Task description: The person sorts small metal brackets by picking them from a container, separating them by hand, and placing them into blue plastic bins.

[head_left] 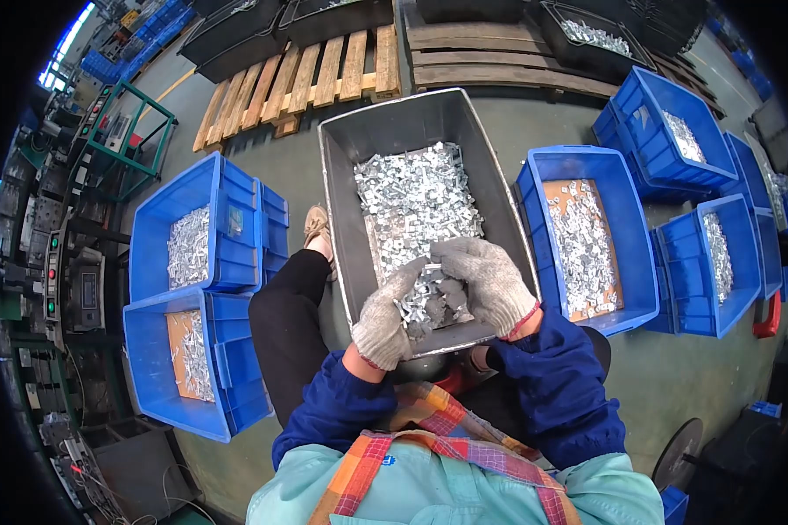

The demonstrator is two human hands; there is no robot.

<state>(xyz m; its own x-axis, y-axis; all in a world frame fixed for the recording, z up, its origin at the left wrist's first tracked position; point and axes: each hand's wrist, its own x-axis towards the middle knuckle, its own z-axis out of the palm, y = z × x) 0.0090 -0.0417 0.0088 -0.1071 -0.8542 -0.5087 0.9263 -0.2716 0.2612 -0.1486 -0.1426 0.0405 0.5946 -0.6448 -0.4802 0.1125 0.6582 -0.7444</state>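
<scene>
A deep black bin (334,188) stands between my knees, its floor covered by a heap of small shiny metal parts (420,197). Over the near end of the bin, both my hands wear off-white knitted gloves with grey, soiled fingers. My left hand (385,319) is curled, its thumb and fingertips pinched close to the right fingertips. From the other side my right hand (490,282) bends inward, fingers closed. A small metal part (432,266) shows between the two sets of fingertips; its exact shape is too small to tell. More metal pieces lie just below the fingers.
Blue crates (171,293) with metal parts stand at the left. On the right are another blue crate (636,254) and several more behind it. Wooden pallets (324,70) bearing black bins lie ahead. Machines with control boxes (87,289) line the far left.
</scene>
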